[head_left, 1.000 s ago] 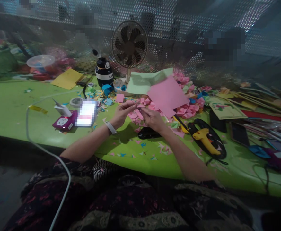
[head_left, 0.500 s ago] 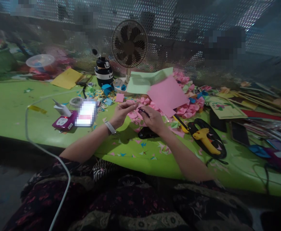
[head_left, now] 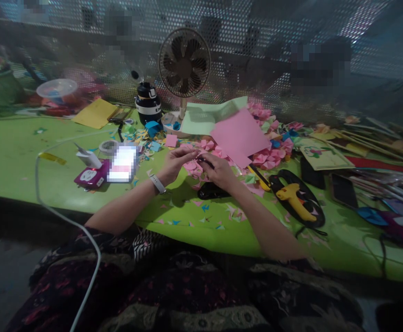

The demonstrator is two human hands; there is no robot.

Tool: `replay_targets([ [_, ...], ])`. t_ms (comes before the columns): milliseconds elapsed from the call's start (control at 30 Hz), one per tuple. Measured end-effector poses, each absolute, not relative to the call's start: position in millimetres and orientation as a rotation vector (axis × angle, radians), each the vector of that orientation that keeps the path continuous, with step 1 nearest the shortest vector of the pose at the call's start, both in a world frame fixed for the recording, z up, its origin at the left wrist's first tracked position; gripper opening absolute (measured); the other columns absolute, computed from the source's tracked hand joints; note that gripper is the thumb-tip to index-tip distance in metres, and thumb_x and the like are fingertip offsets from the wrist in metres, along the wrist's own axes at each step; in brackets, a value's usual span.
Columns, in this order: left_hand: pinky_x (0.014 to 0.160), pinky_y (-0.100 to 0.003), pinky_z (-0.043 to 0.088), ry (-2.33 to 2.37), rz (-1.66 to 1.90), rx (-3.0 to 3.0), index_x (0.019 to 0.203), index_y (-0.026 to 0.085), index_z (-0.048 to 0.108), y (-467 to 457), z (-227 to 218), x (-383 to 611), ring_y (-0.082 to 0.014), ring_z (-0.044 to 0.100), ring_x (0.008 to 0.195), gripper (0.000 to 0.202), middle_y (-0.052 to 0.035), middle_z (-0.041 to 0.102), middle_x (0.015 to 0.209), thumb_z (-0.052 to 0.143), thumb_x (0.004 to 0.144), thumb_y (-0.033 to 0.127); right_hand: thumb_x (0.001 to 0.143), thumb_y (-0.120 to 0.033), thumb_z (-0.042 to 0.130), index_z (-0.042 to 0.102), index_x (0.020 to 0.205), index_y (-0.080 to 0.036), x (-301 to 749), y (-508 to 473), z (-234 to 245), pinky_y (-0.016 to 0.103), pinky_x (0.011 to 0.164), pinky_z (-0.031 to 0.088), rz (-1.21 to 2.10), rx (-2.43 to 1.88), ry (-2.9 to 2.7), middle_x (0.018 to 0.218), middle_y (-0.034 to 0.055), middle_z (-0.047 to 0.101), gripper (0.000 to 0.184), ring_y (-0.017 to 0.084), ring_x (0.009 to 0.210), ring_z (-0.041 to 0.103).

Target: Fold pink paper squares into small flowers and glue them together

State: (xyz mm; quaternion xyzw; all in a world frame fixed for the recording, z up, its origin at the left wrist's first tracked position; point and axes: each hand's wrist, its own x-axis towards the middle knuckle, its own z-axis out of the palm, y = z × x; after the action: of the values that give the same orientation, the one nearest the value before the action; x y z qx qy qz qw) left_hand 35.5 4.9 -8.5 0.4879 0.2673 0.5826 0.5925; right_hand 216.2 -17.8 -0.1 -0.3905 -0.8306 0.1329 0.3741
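Fingertips pinched, my left hand (head_left: 178,163) is over the green table, just in front of the pink paper pieces (head_left: 206,145). Whatever small thing it pinches blends into the pink behind it. My right hand (head_left: 218,171) is closed around a slim dark tool (head_left: 204,160), its tip close to the left fingertips. Fingers hide most of that tool, so its kind is unclear. Under the right hand lies a glossy black object (head_left: 210,190), partly covered. A large pink paper sheet (head_left: 239,138) rests on the heap behind, beside a pale green sheet (head_left: 201,117).
A yellow glue gun (head_left: 296,200) lies on a black stand at right, near a yellow cutter (head_left: 259,177). Left are a lit phone (head_left: 122,163), a purple power strip (head_left: 90,177) and a white cable (head_left: 90,240). A fan (head_left: 184,64) and black bottle (head_left: 148,108) stand behind.
Both hands stay in nearly the same place. The right fingers and the dark tool have shifted slightly left, nearer the left fingertips.
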Motion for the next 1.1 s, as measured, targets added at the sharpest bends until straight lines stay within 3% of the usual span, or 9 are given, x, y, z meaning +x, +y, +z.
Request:
replay_targets([
  [133, 0.068, -0.028, 0.045, 0.658, 1.420, 1.157, 0.058, 0.018, 0.068, 5.7, -9.1, 36.3, -0.0097, 0.055, 0.063, 0.036, 0.0019, 0.063, 0.063, 0.094, 0.057, 0.044, 0.099, -0.040, 0.052, 0.067, 0.117, -0.022, 213.9, -20.1, -1.1, 0.044, 0.099, 0.054, 0.218, -1.010, -2.093, 0.120, 0.0121, 0.073, 0.029, 0.027, 0.114, 0.068],
  [333, 0.063, -0.026, 0.043, 0.672, 1.452, 1.164, 0.063, 0.020, 0.071, 3.7, -7.1, 37.0, -0.0095, 0.054, 0.064, 0.037, 0.0012, 0.065, 0.067, 0.093, 0.056, 0.050, 0.103, -0.042, 0.044, 0.067, 0.119, -0.023, 212.3, -20.7, -0.1, 0.042, 0.099, 0.055, 0.232, -1.016, -2.043, 0.121, 0.0110, 0.073, 0.034, 0.025, 0.113, 0.068],
  [700, 0.073, -0.029, 0.048, 0.658, 1.387, 1.099, 0.073, 0.020, 0.078, 5.8, -10.0, 36.6, -0.0126, 0.061, 0.073, 0.035, -0.0024, 0.073, 0.079, 0.094, 0.055, 0.046, 0.103, -0.044, 0.044, 0.069, 0.119, -0.023, 216.1, -17.0, -1.9, 0.045, 0.101, 0.055, 0.302, -0.993, -2.023, 0.122, 0.0111, 0.073, 0.037, 0.025, 0.115, 0.068],
  [900, 0.069, -0.028, 0.045, 0.664, 1.450, 1.151, 0.062, 0.018, 0.071, 5.1, -9.0, 36.3, -0.0104, 0.056, 0.067, 0.033, -0.0001, 0.066, 0.068, 0.092, 0.061, 0.043, 0.100, -0.048, 0.049, 0.066, 0.120, -0.021, 213.2, -20.6, -1.1, 0.044, 0.102, 0.054, 0.200, -1.011, -2.050, 0.124, 0.0133, 0.072, 0.038, 0.027, 0.118, 0.066],
  [1100, 0.071, -0.028, 0.048, 0.650, 1.443, 1.152, 0.071, 0.021, 0.077, 2.0, -5.9, 38.3, -0.0116, 0.060, 0.072, 0.034, -0.0013, 0.071, 0.079, 0.093, 0.056, 0.046, 0.105, -0.046, 0.039, 0.064, 0.122, -0.023, 212.3, -22.9, 1.8, 0.040, 0.098, 0.055, 0.275, -1.075, -2.025, 0.125, 0.0111, 0.071, 0.039, 0.024, 0.115, 0.068],
])
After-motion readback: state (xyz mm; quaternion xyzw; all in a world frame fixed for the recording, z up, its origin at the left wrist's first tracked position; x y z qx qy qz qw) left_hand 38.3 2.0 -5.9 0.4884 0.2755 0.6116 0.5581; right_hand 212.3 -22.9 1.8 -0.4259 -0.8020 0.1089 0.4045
